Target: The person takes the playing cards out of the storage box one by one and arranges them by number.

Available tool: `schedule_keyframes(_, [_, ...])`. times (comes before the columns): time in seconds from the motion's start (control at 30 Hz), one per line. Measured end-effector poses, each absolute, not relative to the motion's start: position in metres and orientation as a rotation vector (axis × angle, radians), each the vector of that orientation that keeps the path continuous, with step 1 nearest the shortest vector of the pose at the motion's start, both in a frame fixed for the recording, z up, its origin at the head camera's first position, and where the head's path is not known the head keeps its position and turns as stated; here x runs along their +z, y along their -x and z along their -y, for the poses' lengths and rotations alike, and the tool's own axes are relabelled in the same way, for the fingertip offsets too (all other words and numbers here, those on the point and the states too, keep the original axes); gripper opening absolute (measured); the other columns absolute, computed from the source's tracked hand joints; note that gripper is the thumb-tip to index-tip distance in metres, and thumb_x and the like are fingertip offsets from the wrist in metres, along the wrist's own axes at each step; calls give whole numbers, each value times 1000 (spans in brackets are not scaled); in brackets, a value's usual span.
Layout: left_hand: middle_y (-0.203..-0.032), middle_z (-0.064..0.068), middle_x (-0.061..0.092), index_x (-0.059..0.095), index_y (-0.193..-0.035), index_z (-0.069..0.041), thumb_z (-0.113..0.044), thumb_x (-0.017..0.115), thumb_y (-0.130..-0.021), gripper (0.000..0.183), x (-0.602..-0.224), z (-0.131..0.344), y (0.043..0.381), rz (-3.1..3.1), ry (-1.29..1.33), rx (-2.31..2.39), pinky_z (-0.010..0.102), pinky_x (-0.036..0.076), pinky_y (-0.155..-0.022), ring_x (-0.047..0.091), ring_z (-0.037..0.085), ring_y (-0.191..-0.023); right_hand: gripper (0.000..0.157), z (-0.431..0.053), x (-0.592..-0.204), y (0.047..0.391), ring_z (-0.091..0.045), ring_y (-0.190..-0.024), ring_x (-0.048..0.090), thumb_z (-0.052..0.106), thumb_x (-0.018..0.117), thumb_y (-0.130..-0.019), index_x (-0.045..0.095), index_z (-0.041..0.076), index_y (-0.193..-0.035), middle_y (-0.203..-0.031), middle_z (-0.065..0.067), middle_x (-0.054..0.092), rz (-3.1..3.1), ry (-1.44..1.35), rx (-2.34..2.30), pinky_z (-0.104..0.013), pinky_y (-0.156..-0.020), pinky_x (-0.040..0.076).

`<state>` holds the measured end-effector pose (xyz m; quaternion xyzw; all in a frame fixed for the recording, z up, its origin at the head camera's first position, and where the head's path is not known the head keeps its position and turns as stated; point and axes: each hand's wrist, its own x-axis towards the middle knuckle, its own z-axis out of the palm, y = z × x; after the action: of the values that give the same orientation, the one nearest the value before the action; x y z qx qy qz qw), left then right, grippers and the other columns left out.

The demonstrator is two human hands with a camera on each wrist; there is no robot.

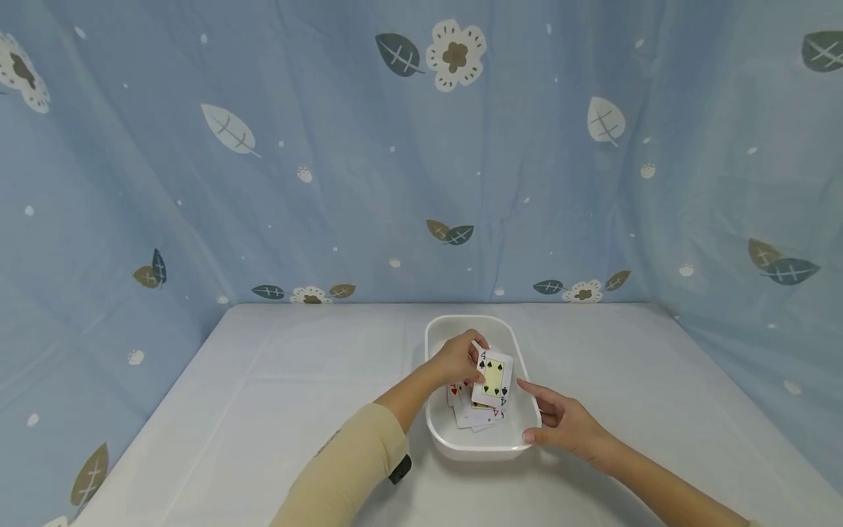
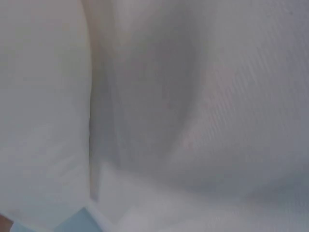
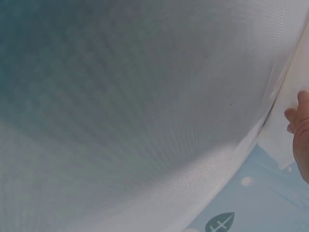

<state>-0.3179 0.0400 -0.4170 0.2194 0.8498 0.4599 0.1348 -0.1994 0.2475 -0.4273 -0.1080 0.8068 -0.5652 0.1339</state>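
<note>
Over a white plastic tub (image 1: 481,448), my left hand (image 1: 456,359) pinches a four of spades playing card (image 1: 493,378), its face up. Several loose playing cards (image 1: 466,416) lie overlapping on the tub's floor, partly hidden by the held card and my fingers; red pips show on some. At the tub's right side is my right hand (image 1: 568,424), thumb and forefinger spread apart, their tips right at the rim. In the right wrist view, part of the right hand (image 3: 301,133) shows at the right edge.
The tub stands on a table covered with white cloth (image 1: 316,373). A blue curtain (image 1: 369,176) printed with leaves and flowers hangs behind and around the sides. Under the left forearm's beige sleeve (image 1: 356,461), a small black object (image 1: 399,469) shows.
</note>
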Motion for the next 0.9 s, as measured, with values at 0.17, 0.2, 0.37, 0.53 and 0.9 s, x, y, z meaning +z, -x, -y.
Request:
schedule_keyframes(0.17, [-84, 3, 50, 52, -112, -10, 7, 75, -66, 54, -406, -32, 319, -2399, -606, 1493, 21, 52, -58, 54, 10, -69, 81, -247, -429, 200, -43, -117, 46, 16, 72, -77, 26, 2, -142, -134, -35, 33, -2324, 329, -1650, -31, -81, 52])
schedule_keyframes(0.2, [-85, 3, 50, 52, -113, -10, 8, 75, -66, 55, -404, -31, 320, -2385, -602, 1526, 22, 53, -59, 55, 11, -69, 81, -247, -429, 200, -43, -117, 46, 15, 72, -77, 26, 1, -142, -134, -36, 33, -2327, 346, -1647, -31, -81, 52])
schedule_keyframes(0.37, [-87, 5, 50, 50, -117, -10, 6, 73, -69, 55, -394, -20, 322, -2329, -597, 1625, 25, 55, -61, 55, 13, -71, 81, -248, -429, 198, -44, -117, 46, 16, 72, -77, 26, 0, -141, -134, -36, 33, -2360, 364, -1631, -31, -81, 52])
schedule_keyframes(0.53, [-89, 6, 50, 49, -121, -10, 4, 73, -70, 58, -386, -6, 326, -2338, -575, 1670, 27, 55, -64, 56, 14, -74, 82, -248, -429, 196, -45, -118, 43, 15, 73, -75, 27, 1, -141, -135, -35, 31, -2372, 369, -1632, -31, -81, 51])
schedule_keyframes(0.9, [-90, 8, 49, 47, -122, -6, 7, 70, -72, 57, -365, 30, 335, -2317, -502, 1827, 31, 55, -65, 53, 15, -74, 81, -252, -428, 193, -47, -118, 43, 12, 73, -76, 26, -2, -141, -135, -37, 31, -2322, 449, -1663, -31, -81, 52])
